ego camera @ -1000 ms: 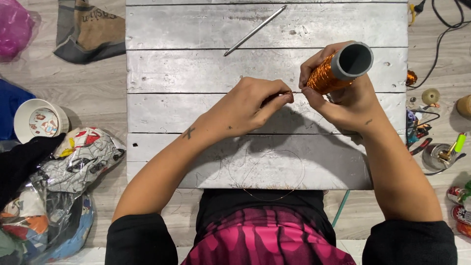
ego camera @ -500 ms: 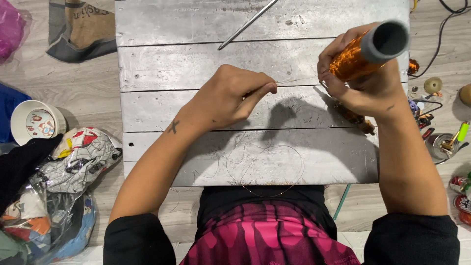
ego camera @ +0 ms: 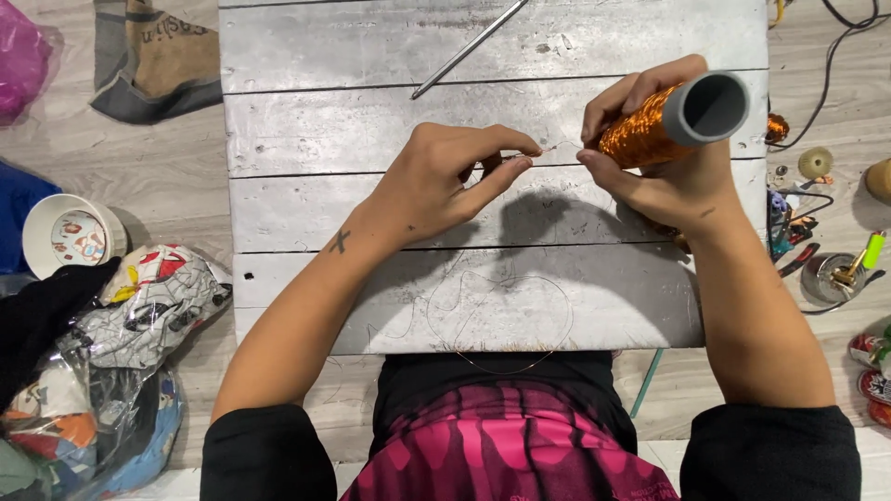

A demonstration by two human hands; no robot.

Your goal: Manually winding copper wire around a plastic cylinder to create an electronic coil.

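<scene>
My right hand (ego camera: pixel 654 162) holds a grey spool wound with shiny copper wire (ego camera: pixel 664 125) above a low table of grey planks (ego camera: pixel 334 83). My left hand (ego camera: pixel 445 181) pinches the thin free end of that wire (ego camera: pixel 549 148) between thumb and forefinger, just left of the spool. The two hands are nearly touching. Loose loops of fine wire (ego camera: pixel 501 311) lie on the table's near plank, in front of my lap.
A thin metal rod (ego camera: pixel 469 48) lies at the table's far edge. Left on the floor are a white cup (ego camera: pixel 70 237), bagged cloth (ego camera: pixel 121 343) and a brown bag (ego camera: pixel 158 56). Right of the table lie small tools, cables and a wire spool (ego camera: pixel 817 241).
Both hands have come back toward each other; my right hand lowered the spool toward the left, and my left hand now pinches the wire end right beside it.
</scene>
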